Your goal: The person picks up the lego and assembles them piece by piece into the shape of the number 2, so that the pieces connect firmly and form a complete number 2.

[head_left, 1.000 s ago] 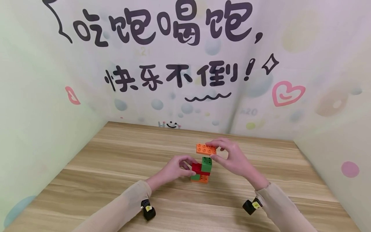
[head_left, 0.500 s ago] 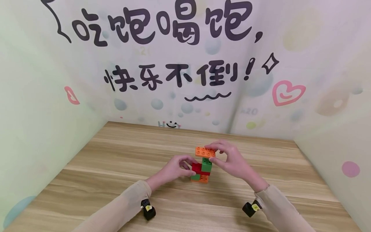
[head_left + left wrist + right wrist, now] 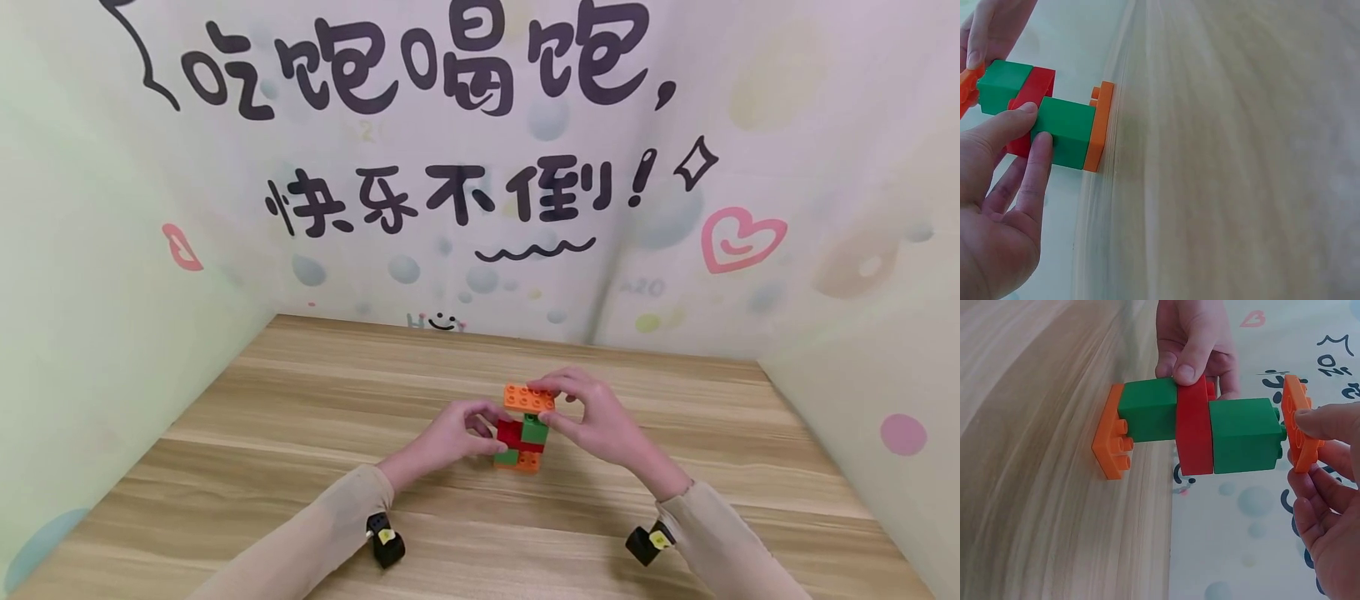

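Note:
A stack of toy building bricks stands on the wooden table. At its bottom lies a flat orange brick (image 3: pixel 1110 437), then a green brick (image 3: pixel 1147 411), a flat red brick (image 3: pixel 1194 434) and an upper green brick (image 3: pixel 1244 434). My left hand (image 3: pixel 446 437) holds the stack at the red brick, thumb on one side and fingers on the other. In my right hand (image 3: pixel 596 417), another flat orange brick (image 3: pixel 528 398) is pinched between thumb and fingers. Its underside is right at the studs of the upper green brick in the right wrist view.
The wood-grain table (image 3: pixel 315 375) extends around the stack. Behind it hangs a printed white backdrop (image 3: pixel 360 283) with black lettering, and pale side walls (image 3: pixel 112 292) flank the table. Each wrist wears a small black camera (image 3: pixel 386 546).
My right hand has lowered its flat orange brick down to the upper green brick, shifting slightly left. The left hand stays in place on the stack.

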`<action>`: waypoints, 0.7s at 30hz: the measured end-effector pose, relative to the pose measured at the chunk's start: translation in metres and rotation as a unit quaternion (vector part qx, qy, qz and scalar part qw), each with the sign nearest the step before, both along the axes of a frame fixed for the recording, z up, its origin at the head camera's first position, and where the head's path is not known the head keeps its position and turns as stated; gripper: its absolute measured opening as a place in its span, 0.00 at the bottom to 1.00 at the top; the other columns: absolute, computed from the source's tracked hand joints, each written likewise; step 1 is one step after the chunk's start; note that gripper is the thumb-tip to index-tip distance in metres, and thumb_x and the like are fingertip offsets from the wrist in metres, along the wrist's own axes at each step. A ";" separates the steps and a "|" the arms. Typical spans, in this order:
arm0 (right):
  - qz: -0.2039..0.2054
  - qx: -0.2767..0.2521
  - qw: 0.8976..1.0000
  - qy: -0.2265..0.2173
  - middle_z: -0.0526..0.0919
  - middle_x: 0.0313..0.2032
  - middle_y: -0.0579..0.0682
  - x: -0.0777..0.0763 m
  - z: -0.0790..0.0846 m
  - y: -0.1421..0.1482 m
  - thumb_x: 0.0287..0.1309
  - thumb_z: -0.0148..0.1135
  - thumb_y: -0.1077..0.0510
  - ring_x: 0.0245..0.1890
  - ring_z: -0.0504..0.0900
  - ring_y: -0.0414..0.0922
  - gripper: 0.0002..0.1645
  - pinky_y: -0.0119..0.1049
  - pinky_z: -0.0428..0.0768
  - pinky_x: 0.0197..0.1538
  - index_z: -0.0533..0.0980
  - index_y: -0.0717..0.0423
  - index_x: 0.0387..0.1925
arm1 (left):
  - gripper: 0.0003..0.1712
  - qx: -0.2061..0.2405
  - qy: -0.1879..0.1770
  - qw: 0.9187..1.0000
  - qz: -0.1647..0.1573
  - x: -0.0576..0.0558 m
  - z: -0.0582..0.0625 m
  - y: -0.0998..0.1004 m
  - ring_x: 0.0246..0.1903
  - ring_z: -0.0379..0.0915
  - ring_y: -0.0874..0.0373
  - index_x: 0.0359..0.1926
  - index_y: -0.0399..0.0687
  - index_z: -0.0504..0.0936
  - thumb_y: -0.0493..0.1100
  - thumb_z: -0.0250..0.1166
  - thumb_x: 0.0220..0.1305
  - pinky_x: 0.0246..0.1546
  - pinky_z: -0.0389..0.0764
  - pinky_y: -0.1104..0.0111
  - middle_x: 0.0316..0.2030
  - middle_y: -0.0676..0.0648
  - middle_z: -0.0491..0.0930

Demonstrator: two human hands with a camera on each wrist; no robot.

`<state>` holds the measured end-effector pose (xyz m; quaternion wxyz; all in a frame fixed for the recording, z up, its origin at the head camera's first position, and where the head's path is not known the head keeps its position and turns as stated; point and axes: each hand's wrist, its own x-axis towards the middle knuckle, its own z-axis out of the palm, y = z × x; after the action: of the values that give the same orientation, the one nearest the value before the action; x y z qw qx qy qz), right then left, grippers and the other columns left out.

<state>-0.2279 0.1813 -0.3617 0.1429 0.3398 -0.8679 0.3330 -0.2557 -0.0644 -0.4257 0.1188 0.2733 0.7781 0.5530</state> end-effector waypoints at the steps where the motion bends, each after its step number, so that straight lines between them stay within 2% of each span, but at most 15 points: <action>1: 0.001 -0.001 1.000 0.001 0.85 0.49 0.46 0.000 0.000 0.000 0.55 0.72 0.61 0.45 0.79 0.41 0.23 0.33 0.77 0.44 0.81 0.49 0.54 | 0.20 0.000 0.000 1.000 0.000 0.000 0.000 0.000 0.37 0.80 0.59 0.51 0.45 0.82 0.37 0.74 0.56 0.38 0.81 0.71 0.48 0.42 0.82; 21: -0.008 0.012 1.000 -0.023 0.85 0.49 0.43 0.003 -0.005 0.001 0.55 0.72 0.59 0.45 0.79 0.40 0.22 0.34 0.78 0.46 0.81 0.45 0.53 | 0.22 -0.006 -0.012 1.000 0.005 -0.002 -0.002 0.001 0.38 0.80 0.58 0.51 0.45 0.81 0.38 0.74 0.55 0.40 0.81 0.70 0.47 0.43 0.82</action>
<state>-0.2252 0.1827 -0.3672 0.1218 0.3266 -0.8775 0.3294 -0.2573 -0.0630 -0.4275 0.1272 0.2614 0.7815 0.5520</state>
